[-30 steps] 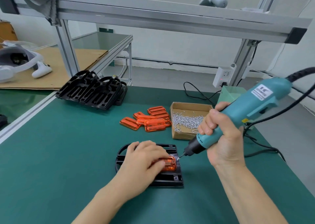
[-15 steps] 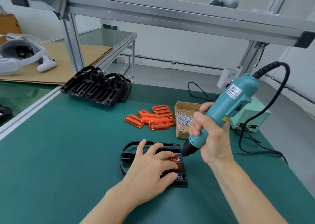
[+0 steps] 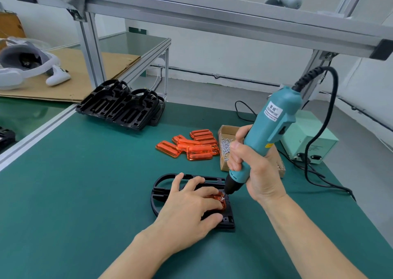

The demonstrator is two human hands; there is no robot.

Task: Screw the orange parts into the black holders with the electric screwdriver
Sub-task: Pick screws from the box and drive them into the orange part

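The electric screwdriver [image 3: 270, 138] had swung upright, its tip down at the orange part [image 3: 219, 198] in the black holder [image 3: 227, 221] on the desk [image 3: 85, 183]. The right hand [image 3: 255, 172] gripped it; the left hand [image 3: 191, 210] pressed the part with flat fingers [image 3: 204, 193]. Driving this screw looked next, needing steady downward pressure.

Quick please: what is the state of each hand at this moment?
Left hand: open, pressing the orange part into the black holder.
Right hand: closed around the electric screwdriver.
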